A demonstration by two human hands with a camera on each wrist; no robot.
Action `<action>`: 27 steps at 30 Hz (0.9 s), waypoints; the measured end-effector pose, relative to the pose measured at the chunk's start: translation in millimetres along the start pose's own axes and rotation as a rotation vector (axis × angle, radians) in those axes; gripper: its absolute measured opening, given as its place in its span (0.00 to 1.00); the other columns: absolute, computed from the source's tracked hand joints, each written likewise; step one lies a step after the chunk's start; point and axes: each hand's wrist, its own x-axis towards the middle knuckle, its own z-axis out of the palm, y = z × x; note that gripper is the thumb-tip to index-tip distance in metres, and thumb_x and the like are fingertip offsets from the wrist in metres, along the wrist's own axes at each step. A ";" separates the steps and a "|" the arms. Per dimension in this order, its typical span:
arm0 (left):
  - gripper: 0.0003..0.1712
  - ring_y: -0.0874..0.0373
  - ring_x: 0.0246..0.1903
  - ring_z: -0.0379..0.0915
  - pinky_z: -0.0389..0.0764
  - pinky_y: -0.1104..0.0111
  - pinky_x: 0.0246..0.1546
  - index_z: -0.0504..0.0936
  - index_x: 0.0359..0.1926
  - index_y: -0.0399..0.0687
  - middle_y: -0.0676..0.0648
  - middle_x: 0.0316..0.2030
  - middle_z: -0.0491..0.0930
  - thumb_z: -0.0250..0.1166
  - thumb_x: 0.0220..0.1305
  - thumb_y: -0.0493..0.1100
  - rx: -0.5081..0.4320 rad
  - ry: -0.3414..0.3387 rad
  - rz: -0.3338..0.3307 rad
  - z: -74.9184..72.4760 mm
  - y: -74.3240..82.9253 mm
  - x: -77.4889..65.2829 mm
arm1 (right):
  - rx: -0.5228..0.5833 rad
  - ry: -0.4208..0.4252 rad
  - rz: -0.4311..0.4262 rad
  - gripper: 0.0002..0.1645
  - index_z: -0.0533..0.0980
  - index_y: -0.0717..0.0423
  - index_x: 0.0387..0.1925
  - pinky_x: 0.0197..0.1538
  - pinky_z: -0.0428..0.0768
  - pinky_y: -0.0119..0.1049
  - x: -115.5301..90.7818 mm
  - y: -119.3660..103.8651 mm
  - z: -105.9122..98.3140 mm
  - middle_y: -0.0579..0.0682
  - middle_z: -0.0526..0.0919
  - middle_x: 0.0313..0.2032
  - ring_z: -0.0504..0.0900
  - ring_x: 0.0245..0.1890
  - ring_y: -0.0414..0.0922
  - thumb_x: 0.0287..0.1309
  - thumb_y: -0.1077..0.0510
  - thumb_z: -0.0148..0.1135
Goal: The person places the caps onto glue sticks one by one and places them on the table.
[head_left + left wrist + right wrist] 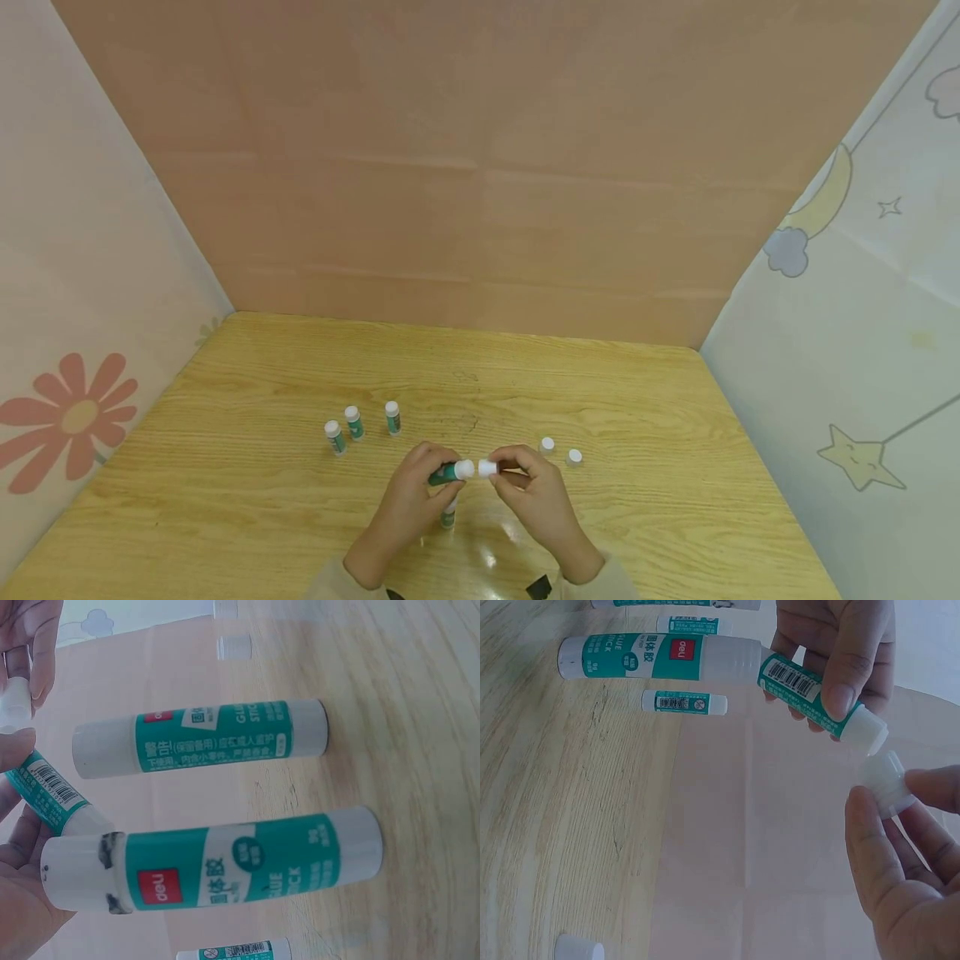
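Observation:
In the head view, my left hand (408, 496) grips a green-and-white glue stick (444, 474), its white end turned to the right. Facing that end, a small white cap (487, 468) is pinched between the thumb and fingers of my right hand (542, 504). A narrow gap separates the cap from the glue stick. The right wrist view shows the same pair close up, with the cap (886, 784) just off the tip of the held glue stick (802, 688). Below my left hand stands another glue stick (448, 515), partly hidden by the fingers.
Three upright glue sticks, one of them the nearest-left glue stick (335, 437), stand left of my hands on the wooden table (262, 517). Two white caps, including the farther-right cap (574, 457), lie beyond my right hand. A pinkish-brown backdrop (465, 208) rises behind the table.

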 end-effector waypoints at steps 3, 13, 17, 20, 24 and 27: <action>0.18 0.65 0.30 0.65 0.73 0.73 0.30 0.75 0.33 0.46 0.58 0.32 0.70 0.69 0.39 0.30 -0.015 -0.002 -0.020 -0.3 1.8 0.4 | -0.003 0.005 -0.003 0.09 0.73 0.66 0.34 0.38 0.77 0.32 0.1 -0.7 0.1 0.55 0.75 0.36 0.74 0.36 0.46 0.48 0.72 0.57; 0.17 0.66 0.30 0.64 0.73 0.74 0.30 0.75 0.33 0.47 0.59 0.32 0.69 0.69 0.39 0.31 -0.016 -0.009 -0.033 0.6 1.7 -0.1 | -0.009 -0.001 -0.036 0.09 0.72 0.67 0.34 0.38 0.77 0.33 0.2 -0.1 0.3 0.57 0.75 0.35 0.74 0.35 0.46 0.47 0.72 0.57; 0.16 0.67 0.31 0.64 0.73 0.74 0.30 0.75 0.33 0.47 0.59 0.32 0.69 0.69 0.41 0.32 -0.014 -0.016 -0.038 1.0 1.2 -0.6 | -0.001 0.000 -0.018 0.09 0.72 0.67 0.34 0.38 0.77 0.33 -0.1 -0.8 0.4 0.58 0.75 0.36 0.74 0.36 0.48 0.47 0.72 0.57; 0.16 0.67 0.31 0.64 0.73 0.74 0.30 0.75 0.34 0.47 0.59 0.33 0.69 0.69 0.41 0.33 -0.018 -0.023 -0.033 1.3 1.1 -0.6 | 0.000 0.003 0.011 0.09 0.73 0.66 0.34 0.39 0.77 0.33 -0.1 -2.0 0.8 0.57 0.75 0.36 0.74 0.36 0.48 0.47 0.72 0.57; 0.17 0.67 0.31 0.65 0.73 0.75 0.30 0.75 0.34 0.46 0.58 0.33 0.69 0.69 0.40 0.32 -0.018 -0.030 -0.005 2.0 0.7 -0.7 | -0.001 0.004 0.038 0.09 0.73 0.66 0.35 0.39 0.76 0.32 -0.2 -3.1 1.3 0.55 0.75 0.36 0.74 0.37 0.49 0.47 0.72 0.58; 0.17 0.66 0.30 0.65 0.73 0.74 0.30 0.75 0.34 0.45 0.57 0.32 0.69 0.69 0.39 0.31 -0.008 -0.034 0.013 2.7 0.8 -0.9 | -0.003 -0.003 0.040 0.09 0.73 0.66 0.35 0.39 0.76 0.32 -0.7 -3.2 1.7 0.55 0.75 0.36 0.74 0.37 0.49 0.48 0.72 0.57</action>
